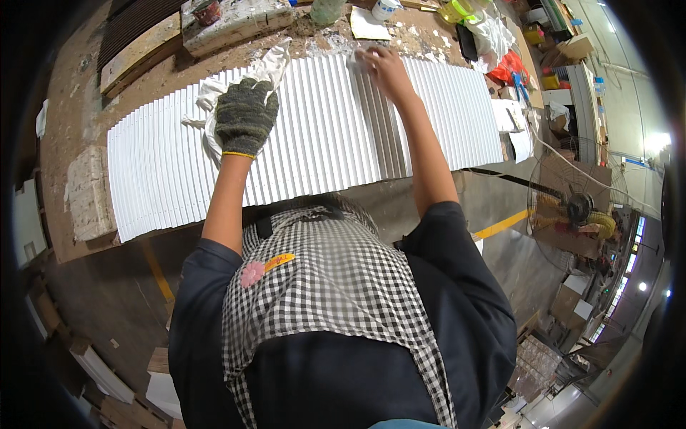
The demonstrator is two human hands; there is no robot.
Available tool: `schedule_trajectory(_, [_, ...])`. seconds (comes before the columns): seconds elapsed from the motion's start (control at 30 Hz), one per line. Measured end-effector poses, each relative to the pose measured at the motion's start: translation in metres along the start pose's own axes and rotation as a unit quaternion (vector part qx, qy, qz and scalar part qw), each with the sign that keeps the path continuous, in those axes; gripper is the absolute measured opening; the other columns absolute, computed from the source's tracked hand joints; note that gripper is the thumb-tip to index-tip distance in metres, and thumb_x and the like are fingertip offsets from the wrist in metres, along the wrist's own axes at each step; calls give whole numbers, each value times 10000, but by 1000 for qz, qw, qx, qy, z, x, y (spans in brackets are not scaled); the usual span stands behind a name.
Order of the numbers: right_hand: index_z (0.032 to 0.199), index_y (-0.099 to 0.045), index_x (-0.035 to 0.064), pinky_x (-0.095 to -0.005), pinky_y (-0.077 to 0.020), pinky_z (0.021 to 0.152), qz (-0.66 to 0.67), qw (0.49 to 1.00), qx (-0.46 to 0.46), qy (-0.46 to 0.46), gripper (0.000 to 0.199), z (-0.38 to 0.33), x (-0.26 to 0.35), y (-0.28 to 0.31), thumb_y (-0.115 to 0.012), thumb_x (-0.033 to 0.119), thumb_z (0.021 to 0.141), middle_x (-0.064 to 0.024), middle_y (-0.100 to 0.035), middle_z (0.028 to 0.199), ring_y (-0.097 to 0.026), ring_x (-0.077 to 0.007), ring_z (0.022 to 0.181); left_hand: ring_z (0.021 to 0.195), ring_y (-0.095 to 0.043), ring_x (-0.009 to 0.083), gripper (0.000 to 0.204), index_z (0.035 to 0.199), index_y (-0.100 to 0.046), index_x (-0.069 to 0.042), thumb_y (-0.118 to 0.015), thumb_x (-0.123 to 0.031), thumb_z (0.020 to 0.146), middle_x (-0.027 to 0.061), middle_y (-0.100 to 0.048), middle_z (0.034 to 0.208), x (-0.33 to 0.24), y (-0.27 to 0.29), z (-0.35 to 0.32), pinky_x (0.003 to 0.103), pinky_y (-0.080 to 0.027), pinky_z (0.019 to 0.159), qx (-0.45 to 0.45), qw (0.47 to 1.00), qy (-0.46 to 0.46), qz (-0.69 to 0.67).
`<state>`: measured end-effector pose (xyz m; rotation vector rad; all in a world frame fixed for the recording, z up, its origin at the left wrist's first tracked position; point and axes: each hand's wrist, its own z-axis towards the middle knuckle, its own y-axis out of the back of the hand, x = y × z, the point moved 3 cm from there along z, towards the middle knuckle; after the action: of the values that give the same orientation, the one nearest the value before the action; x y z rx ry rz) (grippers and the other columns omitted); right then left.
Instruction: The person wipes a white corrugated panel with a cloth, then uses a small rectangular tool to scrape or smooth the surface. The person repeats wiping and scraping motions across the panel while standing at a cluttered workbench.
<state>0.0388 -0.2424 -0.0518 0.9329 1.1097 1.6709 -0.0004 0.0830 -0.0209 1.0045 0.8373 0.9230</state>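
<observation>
A row of long white strips (314,136) lies side by side across the workbench, forming a ribbed sheet. My left hand (246,118), in a dark grey knitted glove with a yellow cuff edge, presses down on the strips' left half with fingers closed over a bunched white cloth (270,66). The cloth spreads out past the glove on both sides. My bare right hand (386,71) is at the far ends of the strips, right of the middle, its fingers bent together. A blurred greyish patch shows at its fingertips; what they hold is unclear. A shadow falls on the strips below it.
A paint-spotted block (236,25) and a wooden board (143,53) lie at the far left of the bench (71,143). Beyond the strips stand a white tub (384,8) and a green container (327,11). At the right are a red bag (509,70) and a fan (577,207).
</observation>
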Motion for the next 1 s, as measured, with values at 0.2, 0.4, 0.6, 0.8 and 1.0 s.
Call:
schedule_trajectory(0.2, [1371, -643, 223, -457, -498, 1003, 82, 986, 142, -11, 561, -171, 77, 103, -601, -17, 865, -84, -650, 1284, -585, -348, 1147, 1034, -649, 340, 307, 1099, -721, -143, -593, -375, 944, 146, -702, 1123, 3, -2, -2, 489, -490, 932, 18, 1000, 1, 10])
schedule_trajectory(0.4, [1298, -692, 228, -451, -501, 1025, 125, 969, 204, -56, 532, -232, 111, 154, -625, -38, 843, -66, -644, 1283, -580, -341, 1153, 1049, -649, 335, 299, 1105, -723, -153, -601, -374, 943, 138, -702, 1131, 5, -7, -6, 487, -489, 937, -4, 1000, -3, 10])
schedule_trajectory(0.6, [1303, -699, 264, -441, -511, 999, 44, 996, 72, -21, 472, -150, 92, 84, -665, 20, 899, -72, -655, 1290, -568, -331, 1170, 1066, -646, 346, 303, 1103, -729, -148, -610, -374, 941, 143, -707, 1158, 2, 1, -5, 496, -483, 953, -4, 1000, 14, 15])
schedule_trajectory(0.8, [1293, -709, 287, -452, -505, 971, -22, 999, -46, -12, 559, -5, 14, -15, -589, -59, 870, -110, -668, 1260, -611, -340, 1113, 1061, -645, 335, 323, 1117, -733, -154, -595, -392, 946, 134, -707, 1145, 0, -5, -1, 491, -482, 954, -10, 1000, -6, 20])
schedule_trajectory(1.0, [1280, -718, 234, -413, -519, 1016, -11, 999, 7, -35, 386, 39, 12, -15, -691, 91, 924, -53, -689, 1265, -610, -283, 1125, 1068, -644, 329, 324, 1114, -732, -153, -587, -392, 951, 137, -710, 1139, 2, -6, -2, 490, -481, 955, -28, 1000, -6, 10])
